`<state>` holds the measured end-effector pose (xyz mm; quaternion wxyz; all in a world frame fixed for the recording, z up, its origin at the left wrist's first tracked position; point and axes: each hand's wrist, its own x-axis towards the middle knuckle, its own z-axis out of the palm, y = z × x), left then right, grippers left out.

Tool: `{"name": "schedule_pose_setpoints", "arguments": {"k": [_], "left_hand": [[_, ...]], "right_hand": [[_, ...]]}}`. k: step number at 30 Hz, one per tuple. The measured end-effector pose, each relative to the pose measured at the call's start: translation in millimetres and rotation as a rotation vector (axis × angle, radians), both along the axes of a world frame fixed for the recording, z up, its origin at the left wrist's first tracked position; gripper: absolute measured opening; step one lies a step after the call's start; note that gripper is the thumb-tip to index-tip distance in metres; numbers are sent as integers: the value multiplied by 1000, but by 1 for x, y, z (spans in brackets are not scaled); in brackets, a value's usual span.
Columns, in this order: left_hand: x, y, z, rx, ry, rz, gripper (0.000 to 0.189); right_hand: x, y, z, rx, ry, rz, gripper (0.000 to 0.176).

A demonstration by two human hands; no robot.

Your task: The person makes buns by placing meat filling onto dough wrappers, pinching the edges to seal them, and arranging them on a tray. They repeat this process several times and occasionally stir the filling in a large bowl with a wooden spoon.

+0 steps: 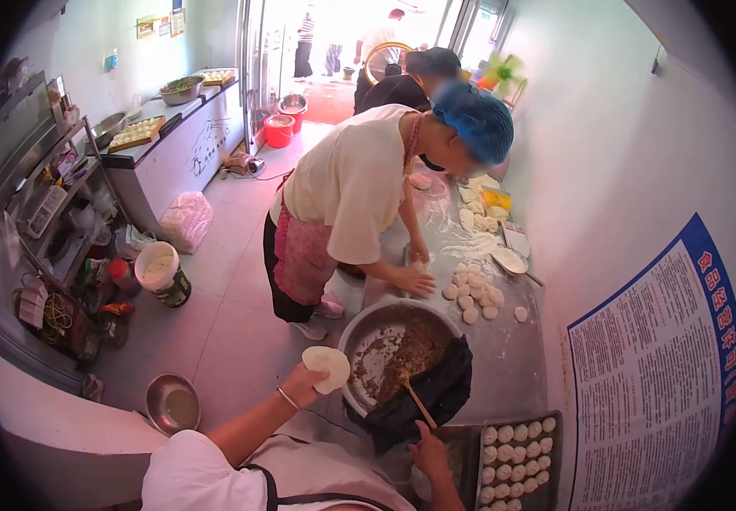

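Observation:
My left hand (301, 385) is closed on the edge of a flat, round dough wrapper (330, 364), held up just left of a large metal bowl (353, 328). Brown minced filling (417, 351) lies on the right side of the bowl, with smears across its bottom. My right hand (430, 451) grips the handle end of a wooden spoon (417, 400), whose head rests in the filling. Black plastic (445, 387) drapes over the bowl's near right rim. A tray (559, 439) of pleated buns (517, 460) sits right of my right hand.
Across the bowl, a co-worker (368, 179) presses dough on the floured metal table (504, 375). Small dough pieces (474, 291) lie beside those hands. Another person (398, 89) bends farther back. A metal basin (173, 404) and a white bucket (158, 266) stand on the left.

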<state>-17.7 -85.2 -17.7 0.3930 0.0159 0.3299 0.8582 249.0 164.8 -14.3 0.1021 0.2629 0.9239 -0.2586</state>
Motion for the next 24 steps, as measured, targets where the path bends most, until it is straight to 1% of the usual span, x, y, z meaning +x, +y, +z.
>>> {"name": "schedule_pose_setpoints", "arguments": {"k": [3,5,6,8,12,15,18,20,21,22,23,24], "left_hand": [[7,-5,6,-16,-62,19,56],[7,-10,12,-34,-85,24,56],[7,-12,14,-40,-100,25,56],[0,-19,18,-39,-122,15,56],[-28,-28,6,68,-215,-28,53],[-52,-35,8,52,-217,-48,46],[-78,-47,8,63,-201,-71,46],[-94,-54,6,-19,-142,-67,49],[-101,-57,13,8,-112,-81,51],[-108,-60,17,31,-90,-108,52],[-115,-62,13,-16,-81,-129,53],[-121,-64,5,-59,-65,-154,54]], "right_hand": [[-6,2,-13,30,43,9,64],[-12,2,-12,41,37,-3,63],[-15,2,-9,51,31,-10,62],[-21,0,-3,-12,-46,-45,63],[-37,-10,12,-41,-177,-82,65],[-44,-18,10,-61,-190,-129,68],[-53,-29,9,-139,-213,-279,71],[-56,-36,18,-26,-219,-296,73],[-52,-37,14,63,-25,-230,74],[-43,-34,9,69,13,-268,64],[-53,-46,42,69,-99,-335,58],[-44,-41,31,160,-92,-320,52]]}}
